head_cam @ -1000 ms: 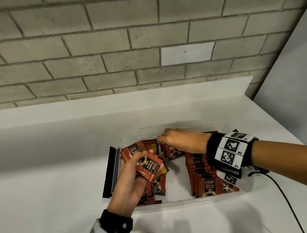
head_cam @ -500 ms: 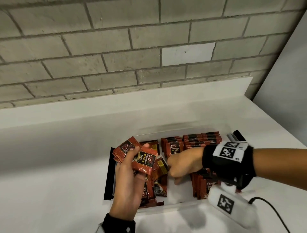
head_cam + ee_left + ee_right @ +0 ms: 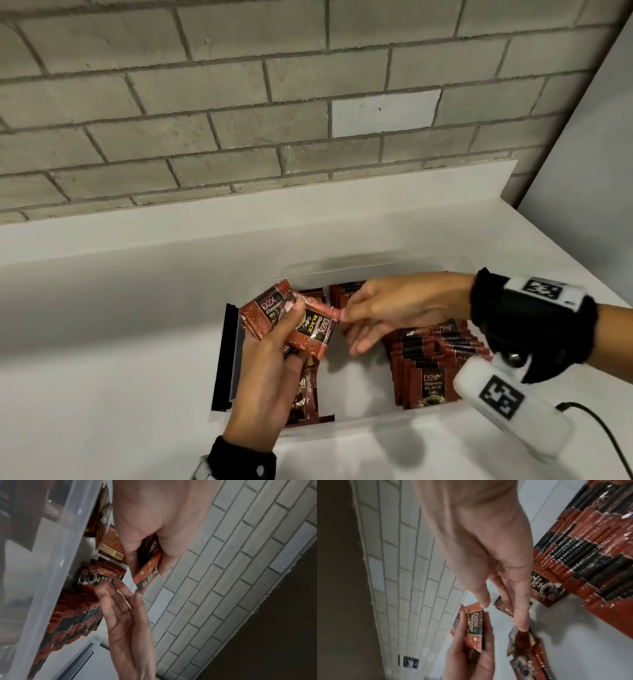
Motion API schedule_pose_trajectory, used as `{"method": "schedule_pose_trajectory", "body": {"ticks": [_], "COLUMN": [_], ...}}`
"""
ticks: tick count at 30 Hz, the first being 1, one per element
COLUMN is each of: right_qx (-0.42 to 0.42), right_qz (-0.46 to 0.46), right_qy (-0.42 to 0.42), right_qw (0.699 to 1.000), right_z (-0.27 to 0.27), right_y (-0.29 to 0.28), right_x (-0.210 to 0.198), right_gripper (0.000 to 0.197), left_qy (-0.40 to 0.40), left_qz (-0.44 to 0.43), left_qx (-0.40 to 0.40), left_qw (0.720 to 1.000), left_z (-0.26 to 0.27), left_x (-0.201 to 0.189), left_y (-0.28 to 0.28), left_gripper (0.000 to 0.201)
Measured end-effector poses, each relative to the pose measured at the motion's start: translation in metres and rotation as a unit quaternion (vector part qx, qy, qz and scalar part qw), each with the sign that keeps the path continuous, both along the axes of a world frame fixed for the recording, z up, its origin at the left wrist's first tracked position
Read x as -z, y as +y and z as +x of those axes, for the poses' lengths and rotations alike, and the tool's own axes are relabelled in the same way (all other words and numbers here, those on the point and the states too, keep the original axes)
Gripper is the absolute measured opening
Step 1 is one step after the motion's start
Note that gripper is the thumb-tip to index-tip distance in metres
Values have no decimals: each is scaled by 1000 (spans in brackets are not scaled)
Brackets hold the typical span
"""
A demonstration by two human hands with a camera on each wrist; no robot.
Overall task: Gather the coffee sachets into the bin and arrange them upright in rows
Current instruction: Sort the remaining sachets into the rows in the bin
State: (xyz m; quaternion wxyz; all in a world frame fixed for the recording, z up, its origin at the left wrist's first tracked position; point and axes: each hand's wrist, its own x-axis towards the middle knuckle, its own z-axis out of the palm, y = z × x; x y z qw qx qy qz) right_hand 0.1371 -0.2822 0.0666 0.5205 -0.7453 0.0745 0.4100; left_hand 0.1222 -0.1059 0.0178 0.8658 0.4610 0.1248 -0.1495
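Note:
A clear plastic bin (image 3: 359,423) stands on the white counter. My left hand (image 3: 291,337) grips a small bunch of red and black coffee sachets (image 3: 308,329) above the bin's left side. My right hand (image 3: 352,329) reaches across with straight fingers, and its thumb tip touches the edge of the front sachet (image 3: 474,626). A long row of upright sachets (image 3: 428,359) fills the bin's right side. A shorter upright row (image 3: 344,291) stands at the back. Loose sachets (image 3: 305,397) lie flat under my left hand.
A black strip (image 3: 224,356) runs along the bin's left outer side. A grey brick wall (image 3: 239,102) rises behind the counter and a white panel closes the right. A black cable (image 3: 599,431) trails on the counter at the right.
My right hand left the back row, dipped to the bin floor, then rose left to the bunch in my left hand. The left hand lifted the bunch slightly.

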Motion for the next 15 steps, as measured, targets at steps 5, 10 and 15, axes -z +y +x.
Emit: {"method": "schedule_pose_trajectory", "body": {"ticks": [5, 10, 15], "right_qx": [8, 57, 129], "right_qz": [74, 107, -1], "right_qy": [-21, -36, -151], "right_qw": [997, 992, 980], "right_z": [-10, -20, -14], "right_y": [-5, 8, -2], "right_x": [-5, 3, 2], "right_gripper": [14, 34, 16], "left_qy": [8, 6, 33], "left_qz": [-9, -12, -18], "left_qx": [4, 15, 37], "left_qw": [1000, 1000, 999], "left_z": [-1, -1, 1], "left_x": [0, -2, 3], "left_y": [-2, -3, -2], "left_gripper": [51, 47, 50]}}
